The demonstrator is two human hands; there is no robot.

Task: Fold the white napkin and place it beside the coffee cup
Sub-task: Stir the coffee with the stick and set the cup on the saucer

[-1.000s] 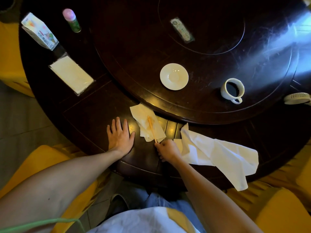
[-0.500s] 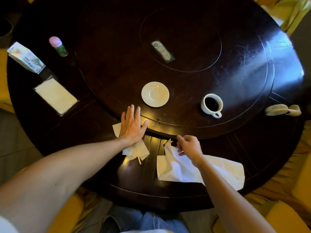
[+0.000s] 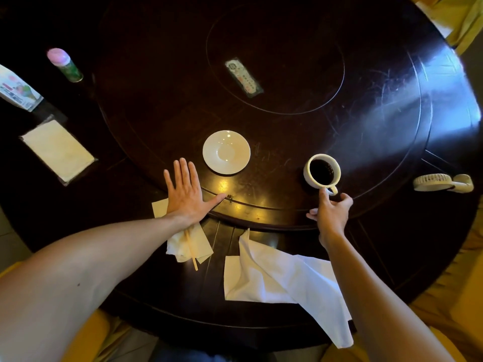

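The white napkin (image 3: 274,278) lies loosely crumpled and unfolded at the near edge of the dark round table (image 3: 379,105), one corner hanging over the edge. A white coffee cup (image 3: 311,178) full of black coffee stands beyond it on the raised inner disc. My right hand (image 3: 330,215) reaches to the cup, with forefinger and thumb pinched on its small handle. My left hand (image 3: 187,194) lies flat with fingers spread on the table, its heel on a smaller crumpled tissue (image 3: 202,242).
An empty white saucer (image 3: 226,152) sits left of the cup. A wooden stick (image 3: 192,253) lies on the tissue. A flat tissue pack (image 3: 57,150), a printed packet (image 3: 15,90) and a pink-capped bottle (image 3: 64,64) stand far left. A remote (image 3: 244,77) is at centre, a small fan (image 3: 441,182) at right.
My right hand has let go of the napkin and moved forward to the cup's handle. My left hand slid forward over the tissue and stays flat. The view has moved closer.
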